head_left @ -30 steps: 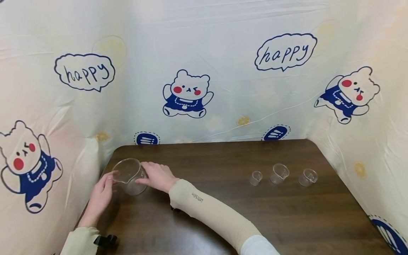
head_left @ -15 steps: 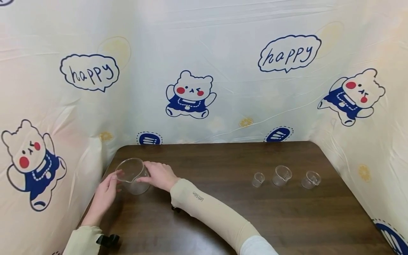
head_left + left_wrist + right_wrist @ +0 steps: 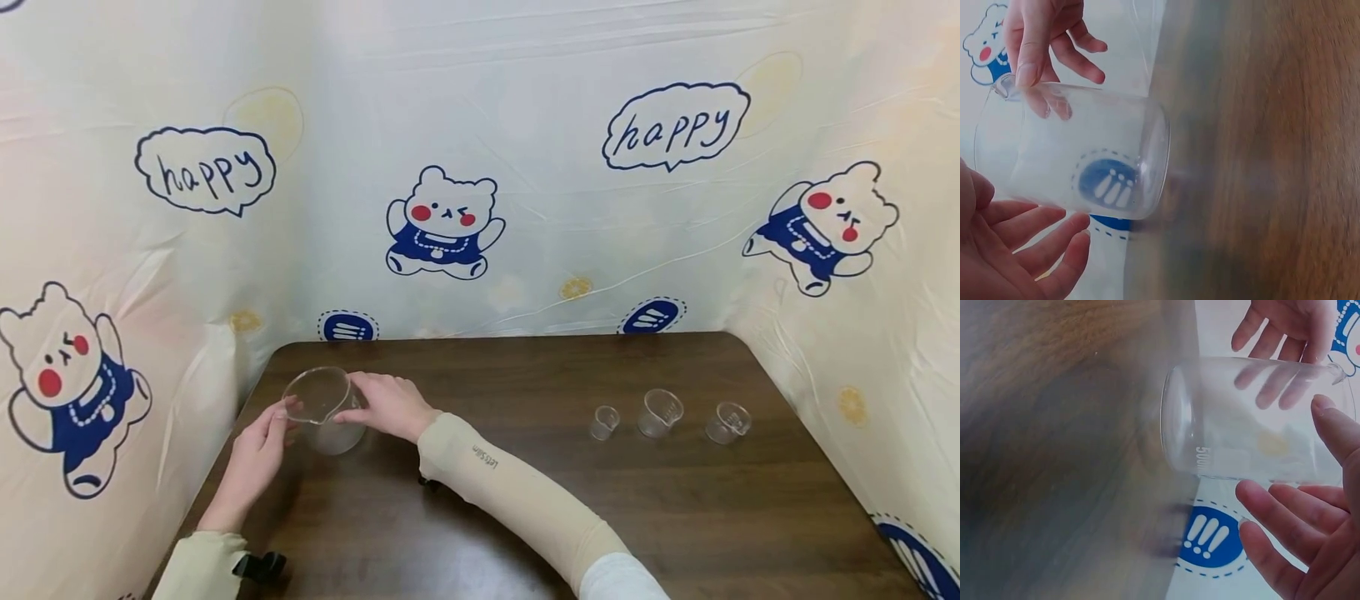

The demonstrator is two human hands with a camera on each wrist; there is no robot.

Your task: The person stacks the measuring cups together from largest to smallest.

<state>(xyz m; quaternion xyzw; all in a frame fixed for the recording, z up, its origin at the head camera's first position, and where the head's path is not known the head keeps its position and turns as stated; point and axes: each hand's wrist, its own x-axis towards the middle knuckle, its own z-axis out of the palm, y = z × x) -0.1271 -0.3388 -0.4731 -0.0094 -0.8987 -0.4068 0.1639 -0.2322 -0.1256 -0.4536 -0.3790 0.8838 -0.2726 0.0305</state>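
Observation:
A large clear glass beaker (image 3: 333, 437) is held upright between both hands at the left of the table, its spout turned toward me. My left hand (image 3: 257, 454) grips its left side near the rim, fingers along the glass. On the other side my right hand (image 3: 393, 407) holds the upper wall, the thumb in front by the spout and the fingers behind. In the right wrist view, a white "500" marking shows low on the beaker (image 3: 1247, 431). Its base is close over the wooden surface in the left wrist view, and nothing shows inside the glass.
Three smaller clear beakers stand in a row on the right of the table: a tiny one (image 3: 603, 423), a larger one (image 3: 660, 414) and a middle-sized one (image 3: 727, 423). A printed curtain (image 3: 540, 208) encloses the brown table (image 3: 525, 375) at the back and sides.
Both hands have shifted a little to the right with the large beaker between them, mostly in the last half second. The three small beakers have stayed in place; the head view swayed slightly.

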